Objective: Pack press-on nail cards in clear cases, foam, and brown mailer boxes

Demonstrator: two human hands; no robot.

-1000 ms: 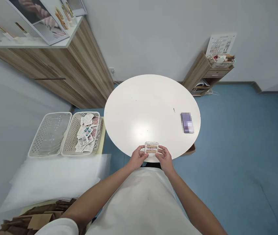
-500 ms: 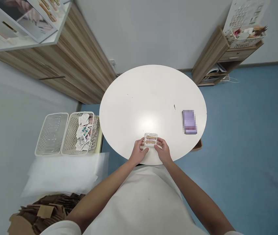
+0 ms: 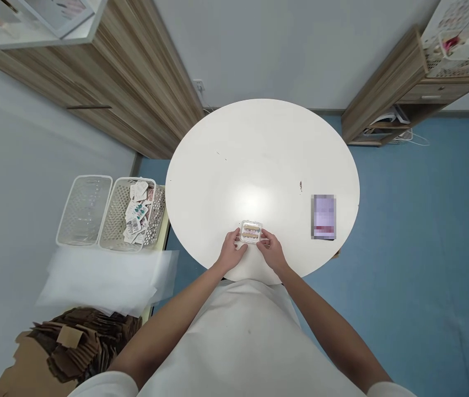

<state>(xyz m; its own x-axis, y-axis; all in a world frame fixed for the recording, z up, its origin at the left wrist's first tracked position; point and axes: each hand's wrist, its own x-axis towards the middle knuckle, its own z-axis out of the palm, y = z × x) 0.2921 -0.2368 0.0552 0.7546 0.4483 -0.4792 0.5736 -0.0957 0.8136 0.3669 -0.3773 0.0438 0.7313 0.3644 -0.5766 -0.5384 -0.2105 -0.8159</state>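
Note:
A small clear case (image 3: 251, 232) with two tan strips inside is near the front edge of the white oval table (image 3: 259, 143). On its left side, my left hand (image 3: 231, 251) grips the case between thumb and fingers. My right hand (image 3: 271, 249) grips the opposite side, fingers curled at the edge. The case looks closed and its strips lie crosswise, one above the other.
A blurred purple object (image 3: 324, 217) lies on the table's right. At the left stand an empty clear bin (image 3: 81, 212), a white basket (image 3: 112, 220) with cards, translucent sheets (image 3: 102, 278) and folded brown cardboard (image 3: 81, 342). Cabinets stand behind on both sides.
The view has shifted and tilted slightly, so the table and furniture appear moved. Both hands remain at the sides of the case.

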